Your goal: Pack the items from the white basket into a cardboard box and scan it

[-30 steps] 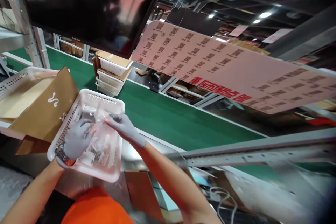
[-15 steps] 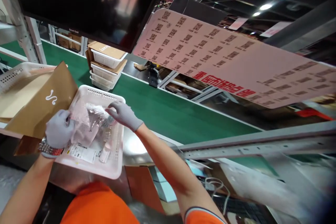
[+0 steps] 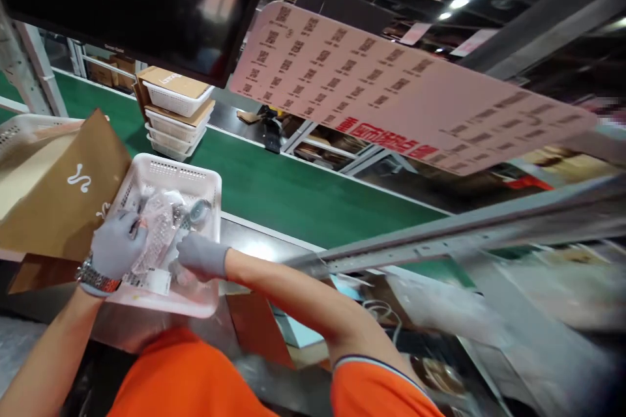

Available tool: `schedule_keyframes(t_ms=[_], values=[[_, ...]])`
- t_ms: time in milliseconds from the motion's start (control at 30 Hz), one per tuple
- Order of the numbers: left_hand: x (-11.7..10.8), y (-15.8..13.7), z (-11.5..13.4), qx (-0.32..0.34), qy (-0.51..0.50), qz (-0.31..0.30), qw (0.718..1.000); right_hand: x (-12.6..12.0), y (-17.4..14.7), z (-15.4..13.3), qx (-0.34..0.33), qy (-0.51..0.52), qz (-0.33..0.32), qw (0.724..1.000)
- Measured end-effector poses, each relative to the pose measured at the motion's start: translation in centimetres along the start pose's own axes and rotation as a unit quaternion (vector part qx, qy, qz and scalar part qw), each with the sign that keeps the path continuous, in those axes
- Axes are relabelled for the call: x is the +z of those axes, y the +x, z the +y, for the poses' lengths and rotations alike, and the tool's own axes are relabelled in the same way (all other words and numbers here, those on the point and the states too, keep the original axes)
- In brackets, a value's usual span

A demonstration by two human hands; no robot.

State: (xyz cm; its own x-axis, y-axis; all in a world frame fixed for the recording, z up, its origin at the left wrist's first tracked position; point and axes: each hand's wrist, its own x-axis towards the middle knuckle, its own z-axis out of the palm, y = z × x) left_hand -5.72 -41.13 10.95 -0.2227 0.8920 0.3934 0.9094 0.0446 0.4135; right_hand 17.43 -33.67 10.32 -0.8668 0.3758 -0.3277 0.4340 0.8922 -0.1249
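Gloved left hand (image 3: 117,249) clamped on clear plastic bag (image 3: 156,238) over white basket (image 3: 195,177); gloved right hand (image 3: 200,255) closed on bag's lower edge, beside brown carton (image 3: 53,202).

Your white perforated basket (image 3: 208,184) sits tilted at the edge of the bench, just beside the green belt. Inside it lie crinkled clear plastic packets (image 3: 157,234), heaped loosely, with a white printed label (image 3: 155,280) showing near the basket's front wall.
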Motion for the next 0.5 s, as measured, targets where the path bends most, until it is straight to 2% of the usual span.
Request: schedule_keyframes(t_ms=[67, 133, 167, 200, 233, 267, 333, 367, 400, 500], values=[[0.0, -0.4, 0.3, 0.013, 0.006, 0.016, 1.0, -2.8, -2.7, 1.1, 0.015, -0.013, 0.019, 1.0], [0.0, -0.8, 0.9, 0.03, 0.011, 0.034, 0.999, -5.5, -6.7, 2.2, 0.044, 0.054, 0.097, 0.993], [0.0, -1.0, 1.5, 0.042, 0.012, 0.038, 0.998, -6.4, -9.0, 2.5, 0.055, 0.126, 0.155, 0.978], [0.1, -1.2, 2.4, 0.058, 0.01, 0.039, 0.997, -7.0, -11.2, 2.4, 0.061, 0.22, 0.214, 0.95], [0.2, -1.4, 3.5, 0.077, 0.006, 0.034, 0.996, -7.0, -13.1, 2.1, 0.06, 0.329, 0.265, 0.904], [0.3, -1.6, 4.8, 0.099, -0.004, 0.022, 0.995, -6.6, -14.8, 1.5, 0.051, 0.436, 0.297, 0.848], [0.5, -1.9, 7.8, 0.141, -0.033, -0.023, 0.989, -4.8, -17.2, -0.2, 0.026, 0.6, 0.304, 0.74], [0.6, -2.1, 9.3, 0.157, -0.052, -0.05, 0.985, -3.6, -17.9, -1.0, 0.015, 0.645, 0.289, 0.707], [0.7, -2.3, 10.8, 0.169, -0.072, -0.079, 0.98, -2.4, -18.4, -1.7, 0.012, 0.666, 0.277, 0.693], [1.1, -3.0, 14.3, 0.18, -0.107, -0.137, 0.968, 1.2, -19.5, -2.4, 0.037, 0.653, 0.274, 0.705]])
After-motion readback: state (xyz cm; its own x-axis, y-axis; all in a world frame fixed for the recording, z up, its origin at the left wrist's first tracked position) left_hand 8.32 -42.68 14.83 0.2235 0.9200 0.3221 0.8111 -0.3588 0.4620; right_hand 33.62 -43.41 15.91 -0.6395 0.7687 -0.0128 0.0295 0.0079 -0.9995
